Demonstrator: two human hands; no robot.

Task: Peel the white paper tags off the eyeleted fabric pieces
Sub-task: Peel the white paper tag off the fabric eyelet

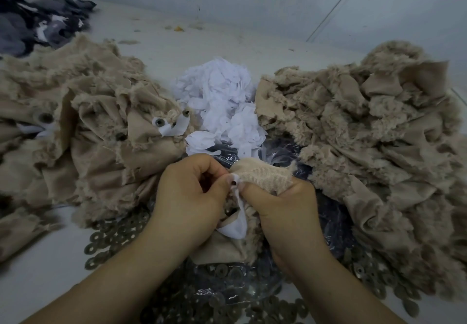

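A beige fleece-backed fabric piece [262, 173] sits between both hands at the centre. My left hand [188, 192] has its fingers curled, thumb and forefinger pinching at the small dark eyelet [234, 183]. My right hand [283, 205] grips the fabric from the right, thumb pressed beside the eyelet. A white paper tag [236, 225] hangs down from the eyelet between my hands. A heap of loose white tags [222, 104] lies just beyond.
A pile of beige pieces with eyelets and tags [96, 126] lies on the left, another beige pile [366, 131] on the right. Several metal washers [113, 235] and a clear plastic bag [227, 291] lie under my arms. Dark fabric scraps [43, 20] sit far left.
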